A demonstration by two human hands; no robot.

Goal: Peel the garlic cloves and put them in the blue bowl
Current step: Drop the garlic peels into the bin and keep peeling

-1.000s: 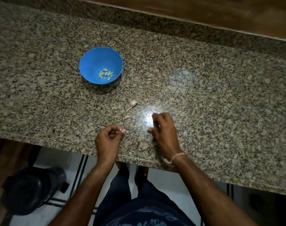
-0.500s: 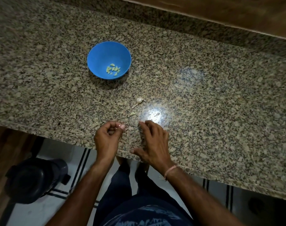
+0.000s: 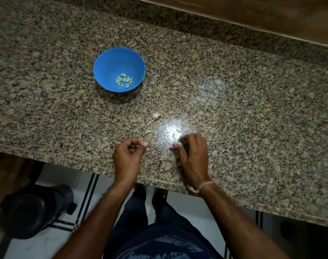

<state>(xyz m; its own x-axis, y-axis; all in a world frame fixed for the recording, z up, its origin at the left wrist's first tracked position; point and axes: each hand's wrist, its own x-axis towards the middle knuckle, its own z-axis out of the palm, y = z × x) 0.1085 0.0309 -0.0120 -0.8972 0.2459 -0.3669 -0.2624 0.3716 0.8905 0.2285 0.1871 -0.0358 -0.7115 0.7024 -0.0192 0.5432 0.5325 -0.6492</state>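
Note:
The blue bowl (image 3: 107,64) stands on the granite counter at the back left, with several peeled cloves (image 3: 124,80) in its bottom. A small garlic remnant with a stalk (image 3: 155,116) lies in front of it, and one loose clove (image 3: 148,131) lies nearer me. My left hand (image 3: 128,156) is near the counter's front edge with its fingers curled, and a small pale sliver shows pinched at the thumb. My right hand (image 3: 193,154) is blurred, its fingers bent, its tips on the counter beside bits of skin (image 3: 173,130).
A bright lamp reflection (image 3: 171,131) glares on the granite counter (image 3: 253,118) just beyond my right hand. A wooden ledge (image 3: 271,17) runs along the back. Below the counter's front edge, a dark round bin (image 3: 34,210) stands on the white floor at the left.
My right hand has swept from beside the left hand back to the right, toward the bright spot, and its fingers have bent from spread flat. The left hand has stayed curled in place.

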